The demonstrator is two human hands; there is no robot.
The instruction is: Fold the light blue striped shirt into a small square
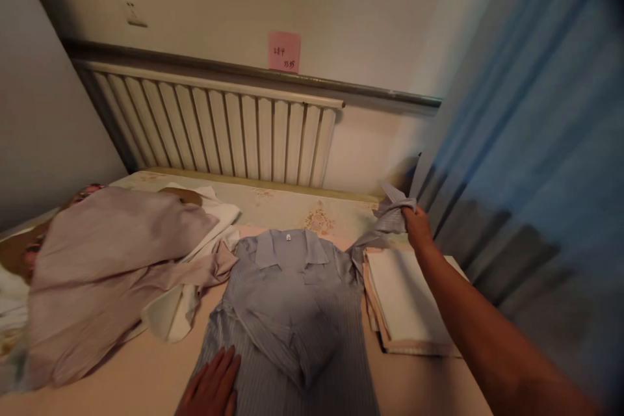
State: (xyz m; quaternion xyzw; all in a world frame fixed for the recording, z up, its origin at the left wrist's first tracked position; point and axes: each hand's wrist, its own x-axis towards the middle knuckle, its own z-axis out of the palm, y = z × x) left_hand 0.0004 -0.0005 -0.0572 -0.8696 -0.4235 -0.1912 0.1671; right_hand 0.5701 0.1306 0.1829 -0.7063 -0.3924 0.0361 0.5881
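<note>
A grey-blue striped shirt (287, 312) lies face up on the bed, collar toward the wall. My left hand (212, 387) rests flat on its lower left part, fingers stretched out. My right hand (415, 224) is closed around the end of the shirt's right sleeve (385, 218), holding it stretched out toward the curtain. One side of the shirt's front is folded across the chest.
A stack of folded white and peach cloths (407, 302) lies under my right forearm. A mauve garment (107, 266) and white cloth (175, 312) are heaped at left. A radiator (219, 127) lines the wall, with a pink note (284, 52) above. A blue curtain (531, 143) hangs right.
</note>
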